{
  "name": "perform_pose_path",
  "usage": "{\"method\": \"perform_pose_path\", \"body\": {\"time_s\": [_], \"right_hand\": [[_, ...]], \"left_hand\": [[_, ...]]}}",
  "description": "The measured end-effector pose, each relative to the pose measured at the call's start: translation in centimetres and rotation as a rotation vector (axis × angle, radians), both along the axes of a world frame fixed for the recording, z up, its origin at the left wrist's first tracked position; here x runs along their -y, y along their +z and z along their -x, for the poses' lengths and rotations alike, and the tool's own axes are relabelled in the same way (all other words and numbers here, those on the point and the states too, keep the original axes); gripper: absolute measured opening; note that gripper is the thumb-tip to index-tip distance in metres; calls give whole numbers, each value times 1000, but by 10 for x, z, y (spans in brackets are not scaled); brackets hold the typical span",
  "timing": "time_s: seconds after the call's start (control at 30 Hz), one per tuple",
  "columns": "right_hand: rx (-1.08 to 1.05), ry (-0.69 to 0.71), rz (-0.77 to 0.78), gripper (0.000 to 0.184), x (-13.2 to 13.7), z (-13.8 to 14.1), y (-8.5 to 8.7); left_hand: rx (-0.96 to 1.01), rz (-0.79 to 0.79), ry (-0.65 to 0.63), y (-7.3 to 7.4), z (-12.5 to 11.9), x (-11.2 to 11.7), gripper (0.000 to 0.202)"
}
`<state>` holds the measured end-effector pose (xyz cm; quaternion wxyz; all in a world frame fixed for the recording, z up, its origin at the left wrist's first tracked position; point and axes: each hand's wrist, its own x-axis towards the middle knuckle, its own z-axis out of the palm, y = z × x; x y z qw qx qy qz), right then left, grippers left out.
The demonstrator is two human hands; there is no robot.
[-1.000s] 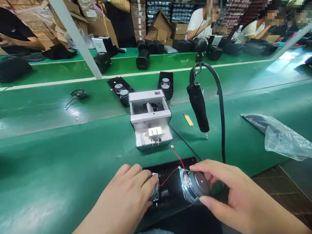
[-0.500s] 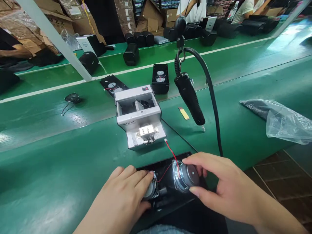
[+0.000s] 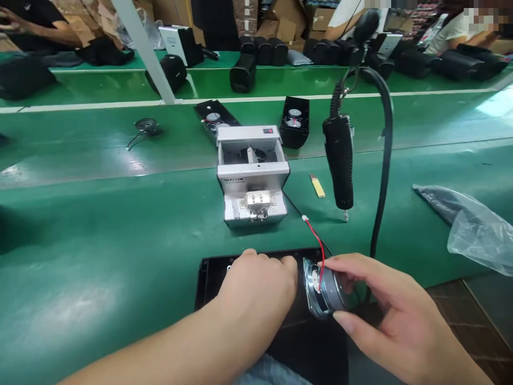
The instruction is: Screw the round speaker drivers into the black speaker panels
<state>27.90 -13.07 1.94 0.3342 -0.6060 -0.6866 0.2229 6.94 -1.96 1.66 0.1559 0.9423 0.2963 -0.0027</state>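
My right hand (image 3: pixel 395 315) grips a round speaker driver (image 3: pixel 326 289) by its grey magnet, thumb below and fingers above. The driver is tilted on its side, its metal frame facing left, and a red wire with a white plug (image 3: pixel 305 218) rises from it. My left hand (image 3: pixel 256 283) is curled with its back to me over a black speaker cabinet (image 3: pixel 208 278). Its fingers point down toward the cabinet, and whatever they hold is hidden. The cabinet lies at the near edge of the green bench, partly covered by my left arm.
A grey WEIXIN machine (image 3: pixel 253 176) stands ahead. A black electric screwdriver (image 3: pixel 339 160) hangs on a thick cable right of a yellow box cutter (image 3: pixel 317 186). Farther back are two cabinets with drivers (image 3: pixel 295 123) and a loose driver (image 3: pixel 147 126). A plastic bag (image 3: pixel 476 230) lies right. People sit opposite.
My left hand has moved right, away from the left driver, and its fingers have curled down. My right hand has kept its driver and tilted it further. The camera view has shifted.
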Motion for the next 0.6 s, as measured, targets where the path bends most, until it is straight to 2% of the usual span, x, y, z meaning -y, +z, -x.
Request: {"method": "perform_pose_path", "body": {"time_s": [0.1, 0.17, 0.23, 0.33, 0.43, 0.6], "right_hand": [[72, 17, -12, 45, 1, -5, -2], [137, 54, -15, 47, -3, -7, -5], [197, 107, -20, 49, -10, -6, -5], [280, 240, -33, 46, -27, 1, 2], [400, 373, 20, 46, -47, 14, 13], [514, 438, 143, 52, -63, 29, 18]], "left_hand": [[-63, 6, -23, 8, 4, -4, 27], [-42, 23, -25, 13, 16, -7, 26], [51, 32, -33, 13, 34, -10, 16], [190, -29, -52, 9, 66, -13, 22], [219, -68, -61, 5, 89, -14, 18], [126, -60, -101, 6, 97, -13, 34]]}}
